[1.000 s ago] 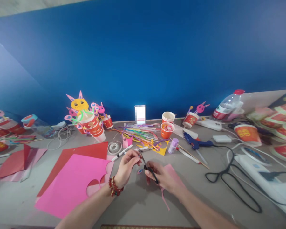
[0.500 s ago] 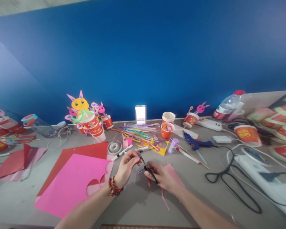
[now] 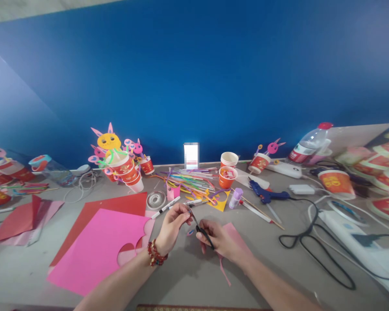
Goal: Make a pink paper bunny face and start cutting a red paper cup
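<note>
The scissors (image 3: 205, 237) are located between the two hands, above the table (image 3: 181, 280). The handles are gripped by the right hand (image 3: 217, 236); the blades are directed away from the body and slightly leftward, where they are met by the left hand (image 3: 175, 220). The left thumb and fingers are drawn together beside the blades; whether a small piece is pinched there cannot be told. The fingertips are apparently placed close to the cutting edges so that fine control is obtained.

A small blue-and-pink piece (image 3: 190, 233) is seen between the hands, just below the blades. Pink paper (image 3: 236, 237) is partly covered by the right hand and forearm, with a narrow strip extended toward the near edge.

To the left of the grip, a magenta sheet (image 3: 97, 250) is laid over a red sheet (image 3: 126, 202); rounded notches are cut into its right side. Just beyond the grip, a marker (image 3: 165, 208), a tape roll (image 3: 156, 199) and a glue stick (image 3: 236, 198) are grouped, presumably for easy reach. Farther right, a glue gun (image 3: 267, 194) is set down with its cord looped, likely clear of the working area.
</note>
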The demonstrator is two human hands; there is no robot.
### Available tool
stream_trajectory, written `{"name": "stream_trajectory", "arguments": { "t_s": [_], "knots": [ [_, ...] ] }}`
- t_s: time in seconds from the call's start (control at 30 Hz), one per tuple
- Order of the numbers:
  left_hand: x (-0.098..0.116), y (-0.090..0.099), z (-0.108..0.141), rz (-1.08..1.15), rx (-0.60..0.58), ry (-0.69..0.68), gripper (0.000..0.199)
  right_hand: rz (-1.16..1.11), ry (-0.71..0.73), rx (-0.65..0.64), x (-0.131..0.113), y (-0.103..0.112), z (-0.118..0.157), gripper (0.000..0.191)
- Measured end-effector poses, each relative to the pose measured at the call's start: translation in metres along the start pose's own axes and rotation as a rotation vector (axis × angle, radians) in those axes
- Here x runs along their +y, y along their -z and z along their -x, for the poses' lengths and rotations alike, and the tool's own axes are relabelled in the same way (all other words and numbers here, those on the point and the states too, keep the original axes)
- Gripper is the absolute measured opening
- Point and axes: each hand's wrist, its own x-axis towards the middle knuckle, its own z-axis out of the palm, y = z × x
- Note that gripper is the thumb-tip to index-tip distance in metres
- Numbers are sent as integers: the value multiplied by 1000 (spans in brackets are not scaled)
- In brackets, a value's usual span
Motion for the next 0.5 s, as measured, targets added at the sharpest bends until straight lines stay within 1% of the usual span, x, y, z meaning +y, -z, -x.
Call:
{"name": "stream_trajectory", "arguments": {
  "t_s": [0.3, 0.5],
  "knots": [
    [1, 0, 0, -10, -5, -2, 17, 14, 8, -5, 0, 1, 1, 38],
    [0, -1, -1, -42, -6, -6, 20, 33, 23, 5, 6, 1, 0, 37]
  ]
}}
